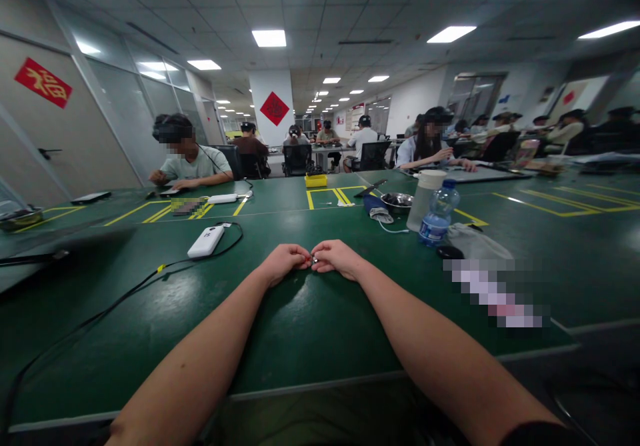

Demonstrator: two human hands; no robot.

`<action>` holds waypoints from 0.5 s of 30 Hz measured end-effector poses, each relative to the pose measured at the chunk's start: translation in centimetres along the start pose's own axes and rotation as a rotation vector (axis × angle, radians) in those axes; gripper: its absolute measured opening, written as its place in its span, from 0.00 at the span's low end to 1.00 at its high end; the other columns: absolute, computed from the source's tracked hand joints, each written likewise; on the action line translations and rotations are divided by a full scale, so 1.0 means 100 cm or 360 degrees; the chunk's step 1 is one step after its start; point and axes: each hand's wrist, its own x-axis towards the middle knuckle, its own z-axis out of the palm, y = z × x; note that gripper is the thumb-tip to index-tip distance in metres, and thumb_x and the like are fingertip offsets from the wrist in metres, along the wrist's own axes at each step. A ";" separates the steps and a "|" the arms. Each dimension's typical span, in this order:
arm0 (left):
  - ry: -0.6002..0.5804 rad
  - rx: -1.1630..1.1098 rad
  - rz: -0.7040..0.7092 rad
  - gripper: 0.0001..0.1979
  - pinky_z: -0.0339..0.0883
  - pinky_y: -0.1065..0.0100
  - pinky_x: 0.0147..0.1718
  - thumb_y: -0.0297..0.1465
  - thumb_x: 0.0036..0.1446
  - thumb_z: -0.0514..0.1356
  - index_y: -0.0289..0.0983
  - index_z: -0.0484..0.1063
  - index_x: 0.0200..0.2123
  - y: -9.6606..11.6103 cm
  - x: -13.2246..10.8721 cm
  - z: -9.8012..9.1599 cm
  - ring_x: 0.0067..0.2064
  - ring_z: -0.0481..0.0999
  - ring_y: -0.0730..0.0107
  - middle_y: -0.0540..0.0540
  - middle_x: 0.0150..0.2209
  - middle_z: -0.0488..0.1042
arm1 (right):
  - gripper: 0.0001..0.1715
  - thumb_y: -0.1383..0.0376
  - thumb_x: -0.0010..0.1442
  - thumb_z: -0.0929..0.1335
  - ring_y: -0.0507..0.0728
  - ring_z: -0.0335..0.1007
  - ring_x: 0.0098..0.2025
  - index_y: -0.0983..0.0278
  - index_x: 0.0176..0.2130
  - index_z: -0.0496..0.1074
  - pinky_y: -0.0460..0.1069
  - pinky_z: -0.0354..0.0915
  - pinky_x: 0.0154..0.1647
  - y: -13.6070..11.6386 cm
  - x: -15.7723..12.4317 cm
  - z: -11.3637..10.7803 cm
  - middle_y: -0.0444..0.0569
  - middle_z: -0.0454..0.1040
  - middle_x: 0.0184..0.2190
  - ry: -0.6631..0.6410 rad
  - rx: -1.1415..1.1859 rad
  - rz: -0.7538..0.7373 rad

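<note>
Where hands [313,261] meet, green table [300,326]; busy office under ceiling lights [269,38].

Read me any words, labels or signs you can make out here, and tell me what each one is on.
"福": gold character on the red sign on the left wall.
Red diamond sign on the white pillar: character too blurred to read.
Water bottle label: too small to read.
White power bank: marking too small to read.

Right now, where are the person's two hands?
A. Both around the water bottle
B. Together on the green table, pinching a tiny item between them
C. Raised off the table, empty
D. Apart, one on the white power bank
B: the left hand and right hand meet fingertip to fingertip over a small metallic item, resting on the green table; what the item is cannot be told.
</note>
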 end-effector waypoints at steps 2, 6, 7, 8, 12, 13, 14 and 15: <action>-0.0006 0.0014 -0.0002 0.05 0.67 0.73 0.32 0.22 0.44 0.60 0.31 0.73 0.29 -0.001 0.000 -0.001 0.27 0.74 0.75 0.44 0.27 0.76 | 0.07 0.73 0.53 0.67 0.53 0.75 0.28 0.68 0.35 0.68 0.44 0.71 0.25 0.000 0.000 -0.001 0.51 0.75 0.27 -0.0008 0.0015 0.0017; -0.0019 0.0035 0.0041 0.05 0.66 0.75 0.30 0.22 0.44 0.61 0.31 0.72 0.29 -0.001 0.000 0.000 0.27 0.73 0.77 0.45 0.26 0.76 | 0.10 0.75 0.50 0.68 0.53 0.75 0.29 0.68 0.35 0.68 0.44 0.72 0.27 -0.001 -0.001 0.000 0.51 0.75 0.28 -0.0043 -0.0009 -0.0003; -0.0021 0.0033 0.0053 0.06 0.66 0.74 0.30 0.22 0.44 0.61 0.31 0.72 0.29 -0.001 -0.001 0.000 0.27 0.74 0.76 0.45 0.27 0.76 | 0.11 0.75 0.49 0.69 0.53 0.75 0.29 0.69 0.35 0.68 0.44 0.72 0.27 -0.001 -0.001 0.000 0.51 0.75 0.28 -0.0048 -0.0020 -0.0013; -0.0020 0.0030 0.0060 0.07 0.66 0.74 0.31 0.23 0.44 0.61 0.32 0.72 0.30 -0.001 -0.001 0.000 0.28 0.74 0.76 0.45 0.28 0.76 | 0.11 0.76 0.49 0.69 0.53 0.75 0.28 0.69 0.36 0.68 0.44 0.71 0.27 0.000 -0.001 0.000 0.51 0.75 0.28 -0.0048 -0.0031 -0.0021; 0.0007 0.0075 0.0060 0.09 0.67 0.72 0.32 0.24 0.43 0.62 0.32 0.72 0.33 -0.002 -0.001 0.001 0.29 0.75 0.74 0.44 0.29 0.77 | 0.14 0.76 0.47 0.69 0.52 0.74 0.28 0.69 0.36 0.68 0.44 0.71 0.27 0.002 0.000 0.002 0.51 0.75 0.27 -0.0011 -0.0073 -0.0013; 0.0021 0.0127 0.0071 0.09 0.67 0.71 0.32 0.24 0.43 0.62 0.32 0.72 0.33 -0.003 -0.001 0.001 0.29 0.75 0.73 0.44 0.29 0.77 | 0.14 0.76 0.47 0.69 0.52 0.74 0.28 0.69 0.36 0.68 0.44 0.71 0.27 0.003 0.001 0.002 0.50 0.75 0.27 -0.0007 -0.0090 -0.0026; 0.0045 0.0196 0.0098 0.09 0.67 0.71 0.32 0.25 0.43 0.62 0.32 0.72 0.33 -0.003 0.000 0.000 0.29 0.74 0.73 0.45 0.29 0.77 | 0.13 0.76 0.46 0.69 0.52 0.74 0.28 0.69 0.36 0.68 0.45 0.71 0.28 0.004 0.002 0.001 0.50 0.74 0.27 0.0000 -0.0117 -0.0064; 0.0075 0.0278 0.0142 0.09 0.67 0.71 0.32 0.25 0.43 0.61 0.33 0.72 0.32 -0.002 0.000 0.000 0.29 0.74 0.73 0.45 0.28 0.76 | 0.13 0.75 0.45 0.69 0.52 0.74 0.28 0.69 0.35 0.68 0.45 0.71 0.28 0.005 0.004 0.001 0.49 0.74 0.27 0.0011 -0.0160 -0.0127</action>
